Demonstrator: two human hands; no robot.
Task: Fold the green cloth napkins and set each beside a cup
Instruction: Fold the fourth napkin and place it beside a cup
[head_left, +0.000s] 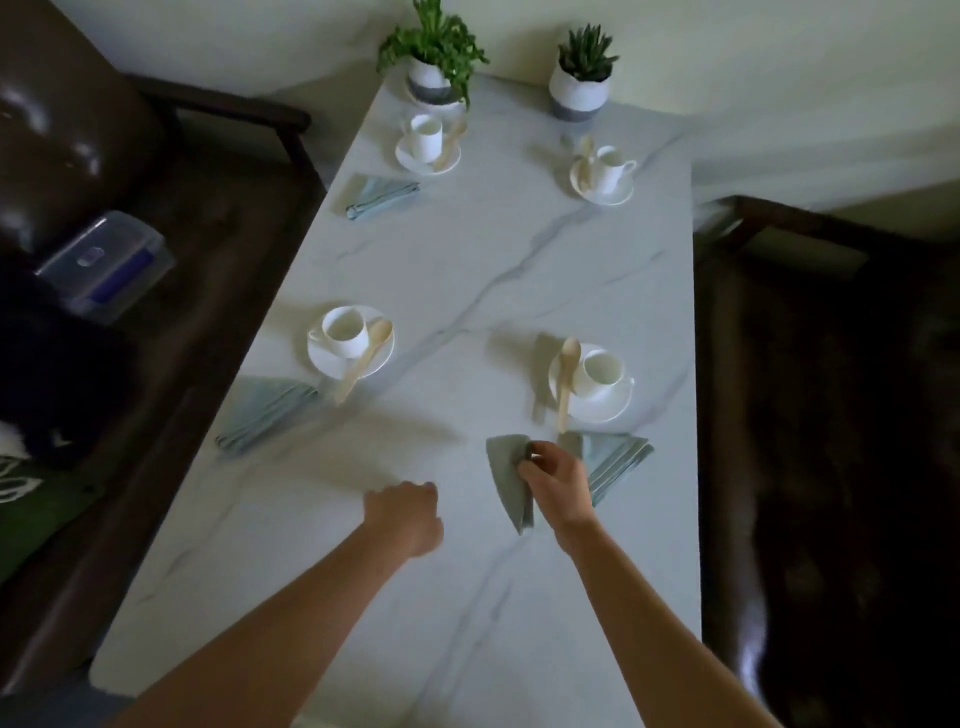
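Four white cups stand on saucers on the marble worktop (467, 270), each with a wooden spoon. One folded green napkin (382, 195) lies beside the far left cup (426, 136), a second napkin (265, 410) beside the near left cup (344, 330), and a third napkin (618, 460) just beside the near right cup (602, 370). The right hand (558, 480) pinches a fourth folded napkin (509, 473) by its top, its point hanging down over the worktop. The left hand (405, 514) hovers nearby, fingers curled in, holding nothing.

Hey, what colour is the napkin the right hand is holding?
Muted grey-green napkin, plain, no visible stripes; the head view shows it, pinched by the right hand.
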